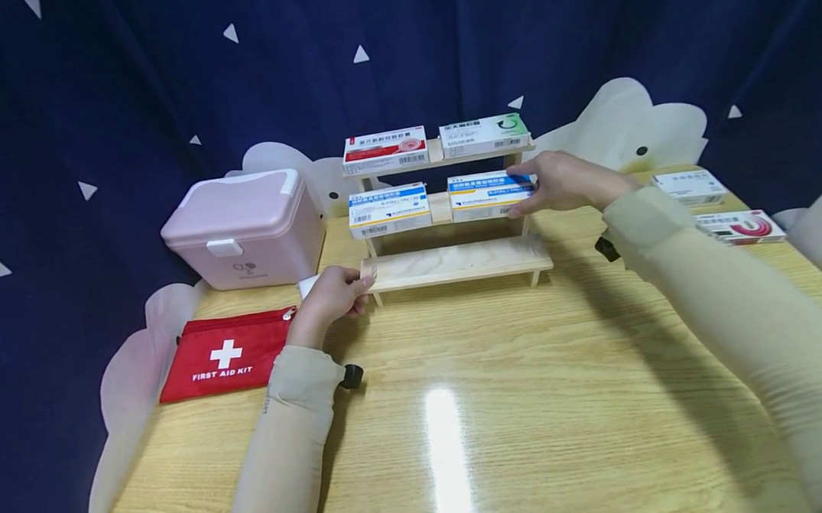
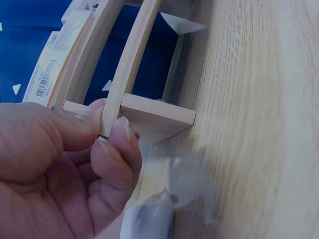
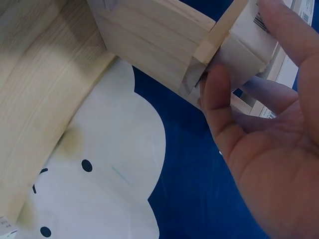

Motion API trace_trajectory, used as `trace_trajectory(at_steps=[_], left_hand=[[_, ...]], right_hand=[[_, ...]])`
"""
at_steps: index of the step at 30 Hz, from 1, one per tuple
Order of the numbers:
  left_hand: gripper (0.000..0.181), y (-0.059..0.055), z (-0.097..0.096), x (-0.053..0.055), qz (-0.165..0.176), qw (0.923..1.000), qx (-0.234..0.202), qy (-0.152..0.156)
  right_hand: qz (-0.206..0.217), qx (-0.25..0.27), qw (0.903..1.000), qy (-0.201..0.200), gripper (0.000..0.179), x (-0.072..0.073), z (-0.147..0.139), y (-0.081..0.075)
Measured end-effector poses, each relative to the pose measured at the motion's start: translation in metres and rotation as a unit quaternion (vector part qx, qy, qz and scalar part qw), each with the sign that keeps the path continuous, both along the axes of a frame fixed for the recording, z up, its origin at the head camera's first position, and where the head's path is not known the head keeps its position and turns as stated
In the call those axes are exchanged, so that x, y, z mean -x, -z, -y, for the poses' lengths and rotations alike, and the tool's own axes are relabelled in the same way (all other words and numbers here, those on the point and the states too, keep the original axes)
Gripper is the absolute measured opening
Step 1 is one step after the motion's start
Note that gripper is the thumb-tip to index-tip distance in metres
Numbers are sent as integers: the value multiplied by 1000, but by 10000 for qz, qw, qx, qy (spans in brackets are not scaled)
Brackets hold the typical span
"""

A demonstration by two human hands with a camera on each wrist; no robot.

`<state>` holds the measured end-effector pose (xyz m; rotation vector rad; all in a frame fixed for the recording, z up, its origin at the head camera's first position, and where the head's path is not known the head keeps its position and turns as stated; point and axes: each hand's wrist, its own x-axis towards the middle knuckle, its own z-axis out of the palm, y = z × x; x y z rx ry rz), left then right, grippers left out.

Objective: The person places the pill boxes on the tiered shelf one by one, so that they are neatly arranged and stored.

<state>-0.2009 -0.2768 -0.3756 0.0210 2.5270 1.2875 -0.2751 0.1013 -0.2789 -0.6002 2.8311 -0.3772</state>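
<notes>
A three-tier wooden rack (image 1: 452, 262) stands on the table. My left hand (image 1: 337, 294) pinches the left end of its lowest board; the left wrist view shows thumb and fingertips on the thin wooden edge (image 2: 130, 59). On the middle tier, my right hand (image 1: 565, 181) grips the right end of a blue-and-white medicine box (image 1: 484, 196), thumb at the front. That box's white end (image 3: 239, 62) shows between the fingers in the right wrist view. A similar medicine box (image 1: 390, 210) sits to its left. Above them lie a red-and-white box (image 1: 386, 150) and a green-and-white box (image 1: 481, 136).
A pink lidded case (image 1: 238, 229) stands left of the rack, behind a red first aid pouch (image 1: 229, 355). At the table's right lie a white box (image 1: 690, 188) and a white-and-pink box (image 1: 743, 227), partly behind the right sleeve. A dark blue curtain (image 1: 429, 49) hangs behind.
</notes>
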Motion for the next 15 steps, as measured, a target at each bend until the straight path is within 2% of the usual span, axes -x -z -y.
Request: trace_trajectory(at_steps=[11, 15], left_hand=[[26, 2, -1, -2, 9, 10000, -43, 25], [27, 1, -1, -3, -19, 10000, 45, 25]], right_hand=[[157, 19, 9998, 134, 96, -4, 2, -2], [193, 25, 9997, 117, 98, -9, -2, -7]])
